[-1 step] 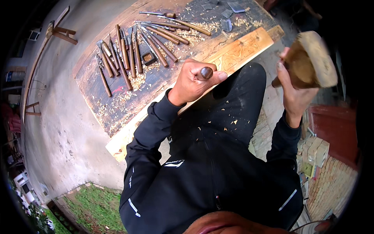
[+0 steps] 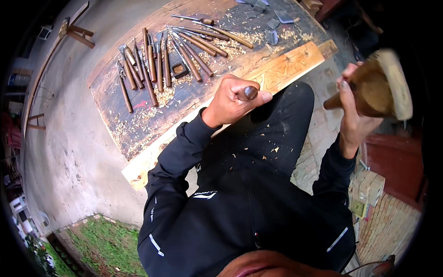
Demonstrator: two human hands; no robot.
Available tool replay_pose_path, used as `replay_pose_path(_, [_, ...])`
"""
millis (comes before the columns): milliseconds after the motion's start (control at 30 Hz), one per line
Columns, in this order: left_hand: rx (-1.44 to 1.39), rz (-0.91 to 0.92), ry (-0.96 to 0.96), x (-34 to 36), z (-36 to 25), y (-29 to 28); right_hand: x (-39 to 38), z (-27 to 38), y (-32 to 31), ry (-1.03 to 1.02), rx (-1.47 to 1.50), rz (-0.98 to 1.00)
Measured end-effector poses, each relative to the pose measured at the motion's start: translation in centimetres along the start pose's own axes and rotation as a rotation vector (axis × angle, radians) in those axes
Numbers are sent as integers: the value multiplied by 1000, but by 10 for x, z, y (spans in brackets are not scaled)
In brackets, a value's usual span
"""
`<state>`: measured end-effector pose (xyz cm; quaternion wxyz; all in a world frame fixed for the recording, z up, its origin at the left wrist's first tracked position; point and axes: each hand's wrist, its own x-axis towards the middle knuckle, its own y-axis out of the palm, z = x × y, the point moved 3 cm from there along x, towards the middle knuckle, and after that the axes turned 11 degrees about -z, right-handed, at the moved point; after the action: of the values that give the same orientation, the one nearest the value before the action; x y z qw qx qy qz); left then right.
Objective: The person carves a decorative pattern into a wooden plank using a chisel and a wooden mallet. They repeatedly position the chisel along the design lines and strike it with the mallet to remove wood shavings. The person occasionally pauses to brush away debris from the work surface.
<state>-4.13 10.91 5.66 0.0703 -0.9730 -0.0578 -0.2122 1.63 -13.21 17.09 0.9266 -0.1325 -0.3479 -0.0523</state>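
My left hand point(image 2: 229, 102) is closed round the wooden handle of a carving chisel point(image 2: 250, 93), over the near edge of a pale wooden board point(image 2: 198, 121). The chisel's butt end faces up, and its blade is hidden below my fist. Carved curling patterns cover the board's far right part. Off to the right, my right hand point(image 2: 351, 108) grips a wooden mallet point(image 2: 374, 87) by its short handle; the mallet is raised beside the board, apart from the chisel.
On the worn bench point(image 2: 108, 108) several wooden-handled chisels point(image 2: 159, 69) lie fanned among shavings, with a small dark square box point(image 2: 179, 70) near them. Grey sharpening slips point(image 2: 272, 37) lie at the far side. My knee point(image 2: 300, 99) is by the board. Bricks point(image 2: 369, 187) stand at lower right.
The mallet in my right hand has shifted a little to the right and down in the picture. My left hand keeps its hold on the chisel; the whole view has shifted slightly.
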Motion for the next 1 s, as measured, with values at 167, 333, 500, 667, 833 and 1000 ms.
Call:
replay_pose_path(167, [-172, -64, 66, -5, -8, 5, 10, 51, 16, -117, 518, 9])
replay_pose_path(333, [-180, -188, 186, -11, 4, 4, 12, 69, 59, -962, -447, 370])
replay_pose_path(500, [-88, -80, 106, -12, 9, 7, 13, 77, 30, -304, 322, 51])
replay_pose_path(667, [-134, -220, 221, -18, 11, 2, 0, 61, 68, -879, -393, 406])
replay_pose_path(833, [-64, -192, 260, -37, -4, 22, -16, 11, 21, -336, -175, 56])
replay_pose_path(1000, [-18, -217, 426, -58, -20, 46, -58, -69, -7, 440, 68, 99])
